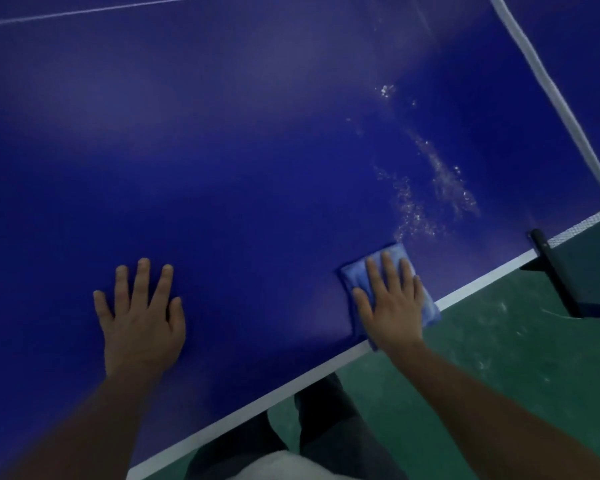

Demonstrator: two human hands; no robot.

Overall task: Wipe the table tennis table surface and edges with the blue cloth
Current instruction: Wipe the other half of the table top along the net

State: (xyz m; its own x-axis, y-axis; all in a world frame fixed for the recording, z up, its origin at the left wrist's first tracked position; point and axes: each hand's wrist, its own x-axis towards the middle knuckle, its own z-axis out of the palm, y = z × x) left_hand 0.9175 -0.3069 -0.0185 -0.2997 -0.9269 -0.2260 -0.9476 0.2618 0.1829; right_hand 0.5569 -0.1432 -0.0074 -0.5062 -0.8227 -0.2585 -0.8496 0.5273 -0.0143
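The dark blue table tennis table fills most of the view, with a white line along its near edge. A folded blue cloth lies flat on the table close to that edge. My right hand presses on the cloth with straight, spread fingers and covers most of it. My left hand rests flat on the bare table surface to the left, fingers spread. A trail of white specks or droplets runs across the surface beyond the cloth.
The net's white top band runs down the right side to a black net post and clamp at the table's edge. Green floor lies beyond the near edge. My dark trousers show below the table edge.
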